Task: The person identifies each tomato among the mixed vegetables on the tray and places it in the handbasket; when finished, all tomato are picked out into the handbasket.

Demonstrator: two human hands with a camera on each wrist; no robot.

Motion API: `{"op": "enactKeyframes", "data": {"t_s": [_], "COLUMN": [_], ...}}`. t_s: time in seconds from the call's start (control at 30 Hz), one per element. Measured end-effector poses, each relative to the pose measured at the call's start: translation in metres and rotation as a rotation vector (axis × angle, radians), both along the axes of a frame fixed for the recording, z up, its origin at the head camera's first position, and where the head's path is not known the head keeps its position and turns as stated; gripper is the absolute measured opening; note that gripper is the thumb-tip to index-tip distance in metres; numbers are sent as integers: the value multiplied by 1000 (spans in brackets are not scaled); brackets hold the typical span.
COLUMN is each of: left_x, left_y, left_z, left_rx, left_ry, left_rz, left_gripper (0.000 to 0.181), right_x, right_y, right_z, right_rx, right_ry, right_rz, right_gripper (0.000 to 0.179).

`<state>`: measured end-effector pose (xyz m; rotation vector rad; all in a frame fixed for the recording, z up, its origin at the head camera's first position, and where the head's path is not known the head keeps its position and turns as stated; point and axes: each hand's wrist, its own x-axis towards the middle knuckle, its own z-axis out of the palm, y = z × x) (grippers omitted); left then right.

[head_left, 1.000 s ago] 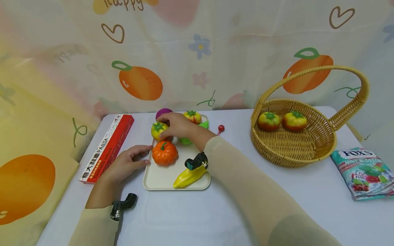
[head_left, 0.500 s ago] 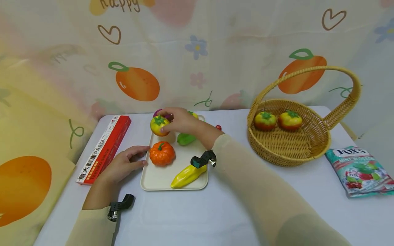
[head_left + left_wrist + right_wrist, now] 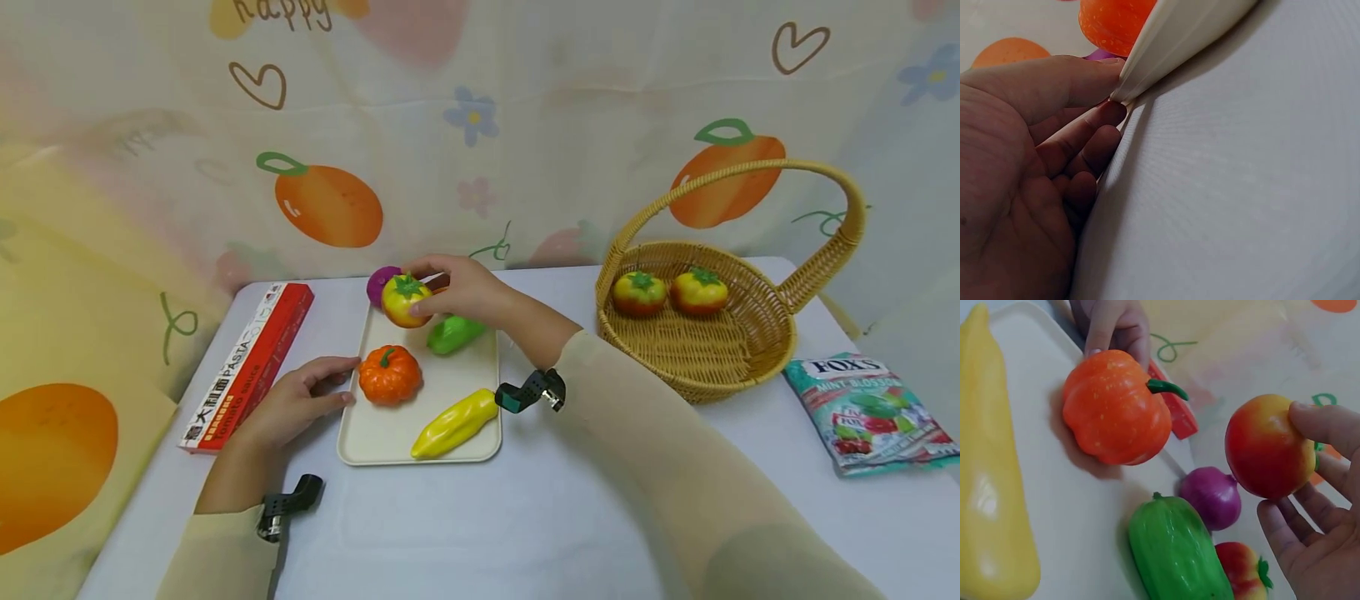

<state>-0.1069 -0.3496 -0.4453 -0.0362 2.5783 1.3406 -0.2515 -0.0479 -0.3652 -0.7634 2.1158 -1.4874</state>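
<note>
My right hand (image 3: pixel 467 290) grips a yellow-and-red toy tomato (image 3: pixel 405 298) with a green leafy top, thumb on one side and fingers on the other. The tomato hangs above the far left part of the cream tray (image 3: pixel 375 437), apart from the purple onion (image 3: pixel 1211 499). My left hand (image 3: pixel 303 400) pinches the tray's left rim, thumb above and fingers beneath in the left wrist view. Beside it on the tray sits an orange pumpkin (image 3: pixel 390 375). A green oblong vegetable (image 3: pixel 454 333), a long yellow vegetable (image 3: pixel 453 423) and another tomato (image 3: pixel 1238 570) lie there too.
A wicker basket (image 3: pixel 697 362) with a tall handle stands to the right, holding two tomatoes (image 3: pixel 699 293). Beyond it lies a FOX'S candy bag (image 3: pixel 870 412). A red pasta box (image 3: pixel 251 367) lies left of the tray. A printed cloth hangs behind the table.
My right hand has raised the tomato off the tray and moved it slightly right, uncovering the onion. My left hand stays at the tray's edge. The view has shifted a little.
</note>
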Motion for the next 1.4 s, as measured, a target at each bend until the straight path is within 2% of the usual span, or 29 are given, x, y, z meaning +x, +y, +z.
{"op": "enactKeyframes", "data": {"t_s": [0.17, 0.4, 0.6, 1.0, 1.4], "left_x": [0, 0, 0, 1, 0], "left_y": [-1, -1, -1, -3, -4], "left_z": [0, 0, 0, 0, -2], "left_rx": [-13, -6, -20, -13, 3], "left_ry": [5, 17, 29, 33, 19], "left_rz": [-7, -20, -25, -34, -26], "left_gripper": [61, 60, 59, 59, 60], "right_x": [7, 18, 27, 40, 48], "right_y": [12, 32, 52, 83, 105], "right_z": [6, 12, 14, 25, 30], "right_rx": [0, 56, 35, 82, 135], "right_ry": [13, 63, 54, 30, 58], "right_rz": [4, 12, 9, -8, -21], "right_gripper": [55, 57, 57, 56, 60]}}
